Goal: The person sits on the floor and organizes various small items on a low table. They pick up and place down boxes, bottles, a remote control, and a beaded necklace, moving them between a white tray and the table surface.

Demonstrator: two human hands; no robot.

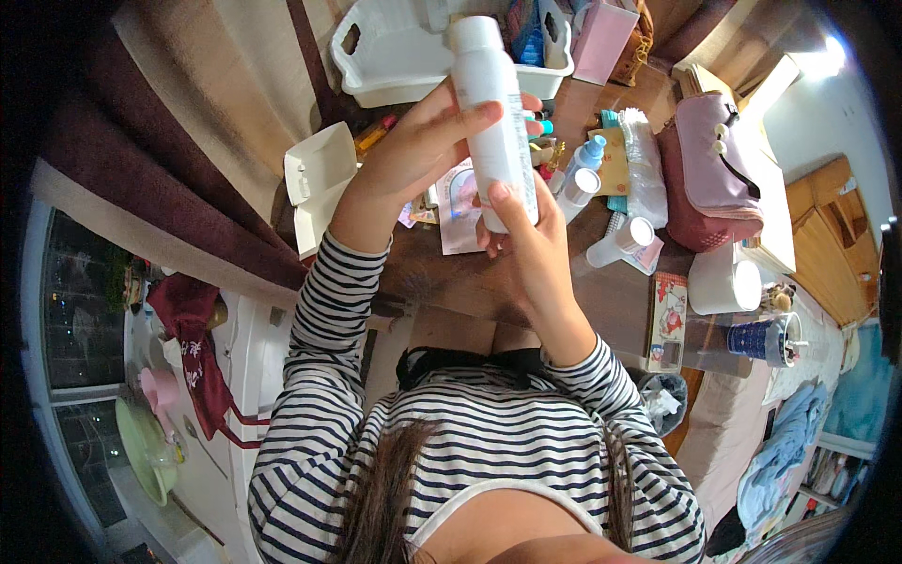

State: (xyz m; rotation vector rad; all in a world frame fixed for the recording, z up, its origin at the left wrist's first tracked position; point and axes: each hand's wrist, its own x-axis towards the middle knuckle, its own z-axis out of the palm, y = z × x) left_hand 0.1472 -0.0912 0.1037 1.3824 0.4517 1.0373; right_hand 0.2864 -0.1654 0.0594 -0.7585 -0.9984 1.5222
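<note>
Both my hands hold a white capped bottle (497, 127) that bears small writing, raised over the dark wooden table (451, 282). My left hand (440, 137) grips its upper part, thumb across the front and fingers behind. Near its base, my right hand (528, 225) has the thumb on the front and fingers curled beneath. Below the bottle lies a pale printed packet (459, 211). To the right stand a blue-topped spray bottle (590, 154), a clear bottle with a white cap (579, 192) and another white-capped bottle (620, 241).
A white plastic basket (394, 60) stands at the back, beside a pink box (606, 42). An opened white box (317, 190) lies at left. On the right are a pink bag (712, 162), a white roll (722, 282), a tin case (668, 310) and a blue cup (757, 340).
</note>
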